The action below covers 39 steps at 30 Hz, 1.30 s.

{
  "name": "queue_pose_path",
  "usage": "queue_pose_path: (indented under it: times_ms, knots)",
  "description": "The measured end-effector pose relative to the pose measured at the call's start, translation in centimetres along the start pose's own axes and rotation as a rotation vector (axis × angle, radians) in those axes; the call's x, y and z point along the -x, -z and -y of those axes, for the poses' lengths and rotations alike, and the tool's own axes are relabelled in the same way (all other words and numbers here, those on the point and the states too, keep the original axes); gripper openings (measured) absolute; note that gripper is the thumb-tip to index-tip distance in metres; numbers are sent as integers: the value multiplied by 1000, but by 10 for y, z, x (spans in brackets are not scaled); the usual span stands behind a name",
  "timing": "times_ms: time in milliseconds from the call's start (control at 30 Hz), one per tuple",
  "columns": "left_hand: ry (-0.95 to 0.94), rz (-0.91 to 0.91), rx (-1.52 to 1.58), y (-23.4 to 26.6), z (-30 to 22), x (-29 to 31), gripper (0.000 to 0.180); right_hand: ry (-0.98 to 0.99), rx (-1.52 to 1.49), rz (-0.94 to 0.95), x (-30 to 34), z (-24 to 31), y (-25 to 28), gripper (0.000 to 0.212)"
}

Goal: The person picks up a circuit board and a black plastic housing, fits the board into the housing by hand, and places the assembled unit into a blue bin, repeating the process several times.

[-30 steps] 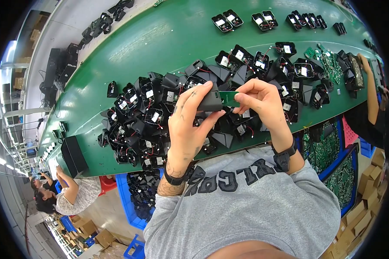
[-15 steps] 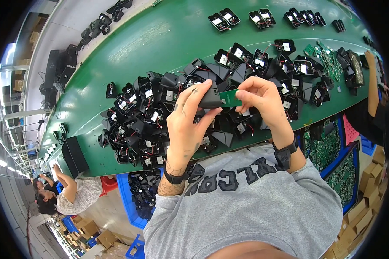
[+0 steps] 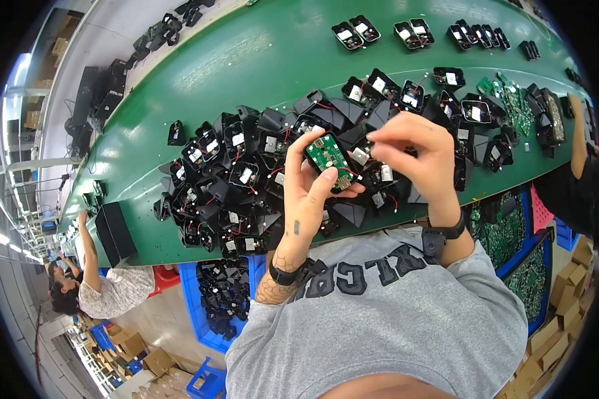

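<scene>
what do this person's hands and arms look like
The left hand and right hand are bare. Dark tattoos mark the left hand and forearm. Each wrist has a black strap with a chunky black box. Grey sleeves end near the elbows.

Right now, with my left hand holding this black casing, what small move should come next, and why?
I'd probably bring your right hand to the red wire near the lower end of the green board and check that it isn't pinched. The wire lies close to the rim of the black casing, your left hand holds the casing, and your right hand looks empty.
</scene>
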State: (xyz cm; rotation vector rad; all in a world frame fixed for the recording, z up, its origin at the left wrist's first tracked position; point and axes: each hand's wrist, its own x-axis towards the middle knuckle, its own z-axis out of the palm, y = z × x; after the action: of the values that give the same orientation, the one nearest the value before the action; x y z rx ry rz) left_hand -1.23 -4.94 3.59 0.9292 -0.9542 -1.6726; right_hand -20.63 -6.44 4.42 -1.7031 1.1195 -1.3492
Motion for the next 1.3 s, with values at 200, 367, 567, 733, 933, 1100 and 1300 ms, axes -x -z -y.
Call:
queue_pose_path:
  times_ms: [200,367,567,733,933,1100,1300]
  knots:
    - [-27,29,-96,-3,-2,3,58,61,-69,75,15,-8,-19,24]
    - [64,126,-74,-1,-3,1,63,40,-266,-50,14,-18,-27,15]
    - [-157,-16,-168,-7,11,0,63,112,-3,-122,11,-9,-41,22]
    - [-416,-158,-455,-8,9,3,60,-7,-31,-90,13,-3,-47,25]
    - [-530,-225,-372,-5,19,-2,61,-373,-571,-242,13,6,-55,19]
    - [-696,-271,-626,-2,20,-6,56,-411,-561,-75,16,-1,-49,8]
    - [-817,-222,-846,3,16,-4,55,-496,-672,78,14,-4,-46,7]
